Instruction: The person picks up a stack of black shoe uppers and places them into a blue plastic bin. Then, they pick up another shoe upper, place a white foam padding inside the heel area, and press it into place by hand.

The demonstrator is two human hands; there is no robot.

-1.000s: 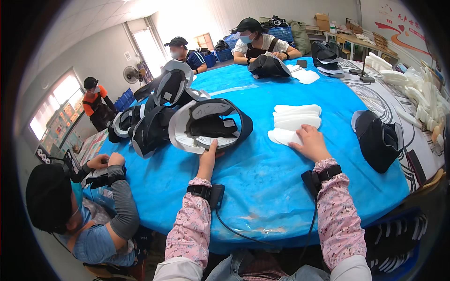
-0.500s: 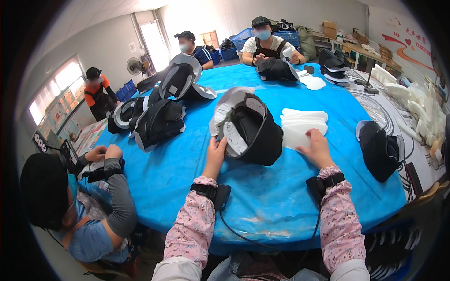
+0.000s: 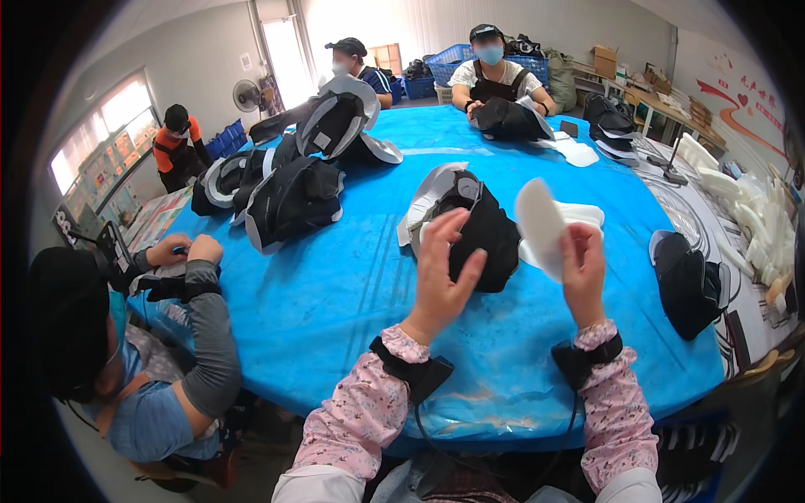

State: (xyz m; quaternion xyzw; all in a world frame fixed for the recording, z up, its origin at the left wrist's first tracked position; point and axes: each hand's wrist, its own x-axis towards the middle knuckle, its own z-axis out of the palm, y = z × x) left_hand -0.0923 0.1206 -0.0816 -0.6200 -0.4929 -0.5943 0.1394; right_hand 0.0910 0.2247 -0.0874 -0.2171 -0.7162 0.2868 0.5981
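My right hand (image 3: 581, 267) holds a white foam pad (image 3: 539, 225) upright above the blue table (image 3: 335, 293). My left hand (image 3: 443, 270) is raised with fingers spread, in front of a black and white cap-shaped piece (image 3: 478, 226) lying on the table; whether it touches the piece I cannot tell. A stack of white pads (image 3: 579, 216) lies just behind the lifted pad. Both wrists wear black straps with cables.
A pile of black and white pieces (image 3: 293, 180) covers the table's far left. Another black piece (image 3: 689, 281) lies at the right edge. A person (image 3: 126, 352) sits at my left, two others work at the far side, and white foam parts (image 3: 755, 226) lie at right.
My right hand has picked one white pad off the stack and lifted it. My left hand has let go of the black piece's rim and risen; the piece now rests lower on the table.
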